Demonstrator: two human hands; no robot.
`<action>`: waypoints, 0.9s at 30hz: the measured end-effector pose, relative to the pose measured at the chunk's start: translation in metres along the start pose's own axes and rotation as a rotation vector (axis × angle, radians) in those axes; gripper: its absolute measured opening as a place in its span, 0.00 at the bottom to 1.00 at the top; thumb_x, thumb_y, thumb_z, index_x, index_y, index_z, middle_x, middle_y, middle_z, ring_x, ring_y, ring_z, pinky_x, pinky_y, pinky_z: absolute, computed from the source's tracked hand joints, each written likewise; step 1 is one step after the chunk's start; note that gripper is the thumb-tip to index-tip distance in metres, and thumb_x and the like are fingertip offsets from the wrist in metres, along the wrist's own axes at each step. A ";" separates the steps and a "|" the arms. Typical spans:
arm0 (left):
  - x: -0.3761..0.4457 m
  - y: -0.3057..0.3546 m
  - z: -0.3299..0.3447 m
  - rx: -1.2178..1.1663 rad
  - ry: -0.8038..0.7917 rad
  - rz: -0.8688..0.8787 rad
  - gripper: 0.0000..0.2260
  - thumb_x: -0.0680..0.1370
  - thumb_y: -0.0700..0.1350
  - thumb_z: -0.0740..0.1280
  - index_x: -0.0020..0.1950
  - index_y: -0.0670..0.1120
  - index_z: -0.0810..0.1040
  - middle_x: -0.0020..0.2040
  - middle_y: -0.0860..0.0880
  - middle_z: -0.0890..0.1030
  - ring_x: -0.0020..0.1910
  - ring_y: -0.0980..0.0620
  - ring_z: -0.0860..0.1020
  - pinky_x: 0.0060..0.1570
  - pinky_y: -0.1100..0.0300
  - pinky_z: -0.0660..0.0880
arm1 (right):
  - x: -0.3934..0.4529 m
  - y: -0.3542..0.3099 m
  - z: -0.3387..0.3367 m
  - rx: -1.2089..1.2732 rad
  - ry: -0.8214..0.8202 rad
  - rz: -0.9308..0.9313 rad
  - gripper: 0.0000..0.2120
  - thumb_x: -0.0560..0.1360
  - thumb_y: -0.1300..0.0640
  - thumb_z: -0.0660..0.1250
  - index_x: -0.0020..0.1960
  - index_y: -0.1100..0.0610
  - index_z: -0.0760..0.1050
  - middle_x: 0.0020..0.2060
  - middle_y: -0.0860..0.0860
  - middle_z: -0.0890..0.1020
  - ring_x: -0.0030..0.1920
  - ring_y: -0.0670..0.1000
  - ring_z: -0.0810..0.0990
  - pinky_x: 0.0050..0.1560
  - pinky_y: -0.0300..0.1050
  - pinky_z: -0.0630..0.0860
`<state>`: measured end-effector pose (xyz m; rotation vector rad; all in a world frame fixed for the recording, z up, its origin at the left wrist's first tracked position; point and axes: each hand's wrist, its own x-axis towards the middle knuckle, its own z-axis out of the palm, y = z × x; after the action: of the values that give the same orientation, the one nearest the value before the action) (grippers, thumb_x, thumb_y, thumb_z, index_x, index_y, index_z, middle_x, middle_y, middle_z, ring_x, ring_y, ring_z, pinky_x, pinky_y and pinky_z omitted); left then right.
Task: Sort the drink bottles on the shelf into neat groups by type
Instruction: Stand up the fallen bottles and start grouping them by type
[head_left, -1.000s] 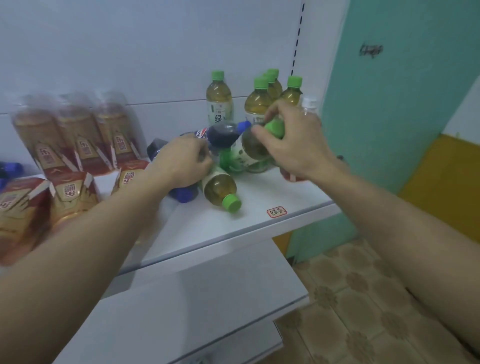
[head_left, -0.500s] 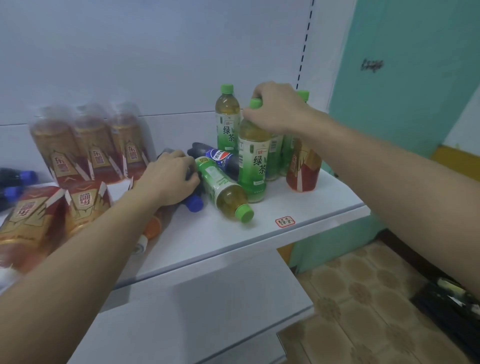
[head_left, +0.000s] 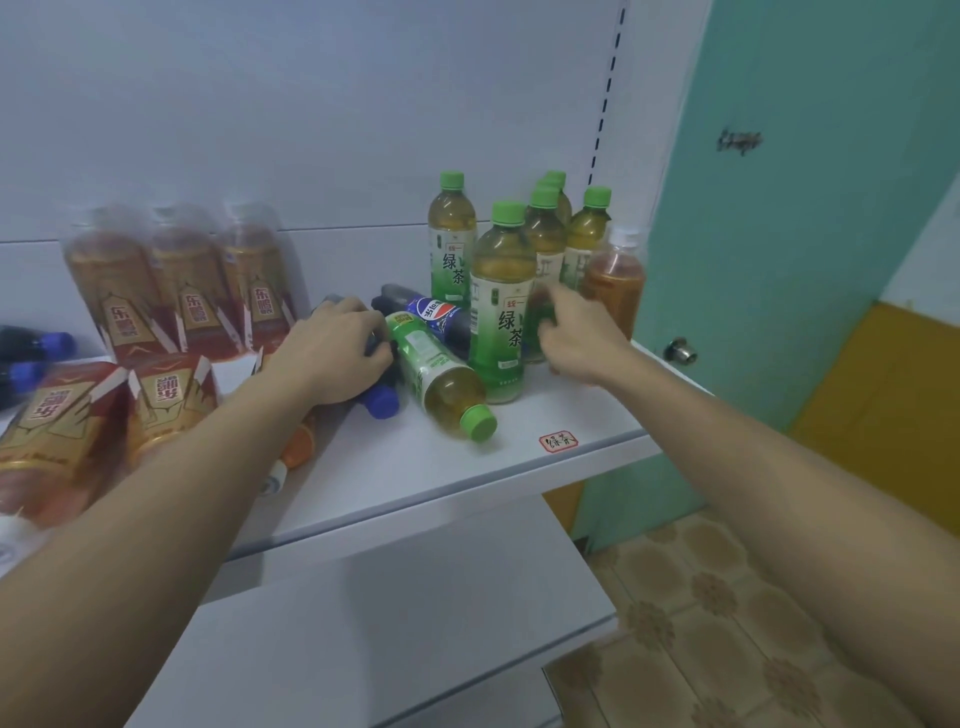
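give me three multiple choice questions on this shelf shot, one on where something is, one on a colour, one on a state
1. Where does the red-framed tag sit?
A. on the shelf near its front edge
B. on the green door
C. on the back wall

2. What colour is the cap of the lying green tea bottle?
A. blue
B. green
C. orange

3. What is the left hand doing?
A. hanging off the shelf
B. lifting an upright tea bottle
C. resting on a lying dark cola bottle

Answers:
1. A, the tag lies flat on the white board in front of the bottles.
2. B, its cap faces the camera and is green.
3. C, its fingers curl over the bottle with the blue cap.
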<state>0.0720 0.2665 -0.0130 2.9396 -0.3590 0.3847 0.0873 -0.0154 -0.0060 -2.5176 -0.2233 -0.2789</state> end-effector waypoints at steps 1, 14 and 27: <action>0.000 0.000 0.000 0.002 -0.003 0.001 0.13 0.80 0.51 0.62 0.58 0.47 0.79 0.62 0.43 0.76 0.64 0.41 0.72 0.61 0.41 0.73 | 0.001 0.005 0.006 -0.005 -0.049 0.026 0.18 0.82 0.61 0.58 0.71 0.51 0.68 0.62 0.54 0.80 0.47 0.55 0.85 0.46 0.53 0.84; -0.004 0.003 -0.004 -0.004 -0.011 -0.030 0.12 0.78 0.50 0.63 0.56 0.46 0.79 0.61 0.43 0.76 0.62 0.40 0.73 0.61 0.42 0.73 | 0.018 0.014 0.035 0.641 -0.105 0.325 0.12 0.83 0.59 0.64 0.65 0.53 0.77 0.44 0.56 0.85 0.26 0.48 0.77 0.25 0.40 0.73; -0.003 0.001 -0.001 0.014 -0.006 -0.004 0.13 0.80 0.52 0.61 0.57 0.48 0.78 0.60 0.45 0.76 0.62 0.41 0.72 0.58 0.40 0.75 | 0.032 -0.009 -0.008 0.839 -0.110 0.413 0.08 0.79 0.54 0.69 0.55 0.56 0.82 0.45 0.53 0.88 0.38 0.50 0.80 0.34 0.39 0.77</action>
<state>0.0685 0.2664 -0.0124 2.9549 -0.3529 0.3793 0.1154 -0.0094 0.0137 -1.6874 0.1258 0.1117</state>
